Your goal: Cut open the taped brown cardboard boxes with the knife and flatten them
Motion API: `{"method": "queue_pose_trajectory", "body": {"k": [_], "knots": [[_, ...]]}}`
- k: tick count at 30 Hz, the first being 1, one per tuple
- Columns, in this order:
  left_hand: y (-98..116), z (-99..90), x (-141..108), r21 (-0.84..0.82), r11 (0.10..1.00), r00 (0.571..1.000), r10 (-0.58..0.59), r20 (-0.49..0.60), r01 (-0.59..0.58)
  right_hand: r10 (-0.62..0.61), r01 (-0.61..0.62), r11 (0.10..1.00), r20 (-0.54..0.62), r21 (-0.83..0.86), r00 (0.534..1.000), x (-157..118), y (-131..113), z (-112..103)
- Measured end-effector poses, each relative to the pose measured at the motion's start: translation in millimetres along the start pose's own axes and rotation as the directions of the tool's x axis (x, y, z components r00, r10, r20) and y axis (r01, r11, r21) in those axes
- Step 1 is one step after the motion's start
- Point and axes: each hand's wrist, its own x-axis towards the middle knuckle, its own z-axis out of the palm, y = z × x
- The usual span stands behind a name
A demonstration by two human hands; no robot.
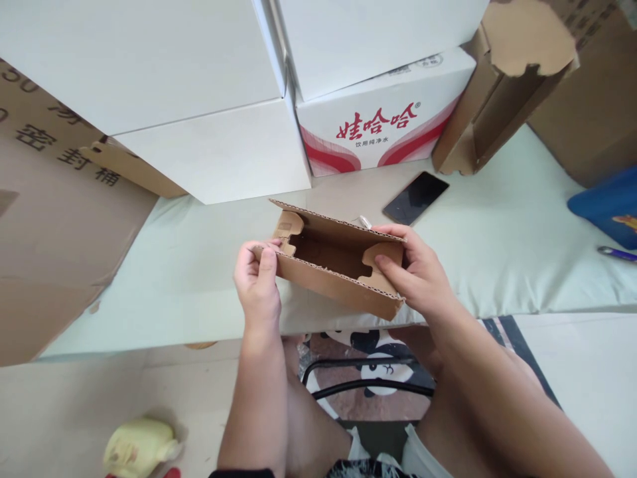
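A narrow brown cardboard box (pixel 338 289) is held open side up over the front part of the cloth-covered surface. My left hand (pixel 261 275) grips its left end, with the thumb on the near wall's edge. At the right end my right hand (pixel 413 265) holds the box, its thumb against the inner side flap and fingers round the far corner. Both end flaps are folded inward, and the inside looks dark. Just behind the box a small white object (pixel 365 222) is partly visible.
A black phone (pixel 417 198) lies behind the box. White boxes (pixel 213 156), a red-and-white carton (pixel 383 126) and a tall open cardboard box (pixel 497 113) stand at the back. A blue item (pixel 610 206) and a pen (pixel 617 253) are right. A yellow bottle (pixel 139 448) lies on the floor.
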Motion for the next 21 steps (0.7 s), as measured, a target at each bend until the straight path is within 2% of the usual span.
{"method": "queue_pose_trajectory", "body": {"k": [5, 9, 16, 21], "knots": [[0.7, -1.0, -1.6, 0.012, 1.0, 1.0, 0.0, -0.004, 0.0, -0.07, 0.071, 0.997, 0.068, -0.009, 0.995, -0.1, 0.7, -1.8], [1.9, 0.0, -3.6, 0.126, 0.991, 0.999, -0.043, -0.018, 0.045, -0.162, 0.163, 0.987, 0.133, 0.0, 0.978, -0.7, 2.8, -4.3], [-1.3, 2.7, -4.0, 0.333, 0.942, 0.999, 0.041, -0.019, -0.033, -0.265, 0.251, 0.964, 0.204, 0.092, 0.942, -4.5, 6.8, -8.8], [-4.3, 2.3, -3.3, 0.347, 0.934, 0.996, 0.093, -0.012, -0.083, -0.248, 0.253, 0.967, 0.165, -0.01, 0.955, -6.8, 7.0, -5.8]]}}
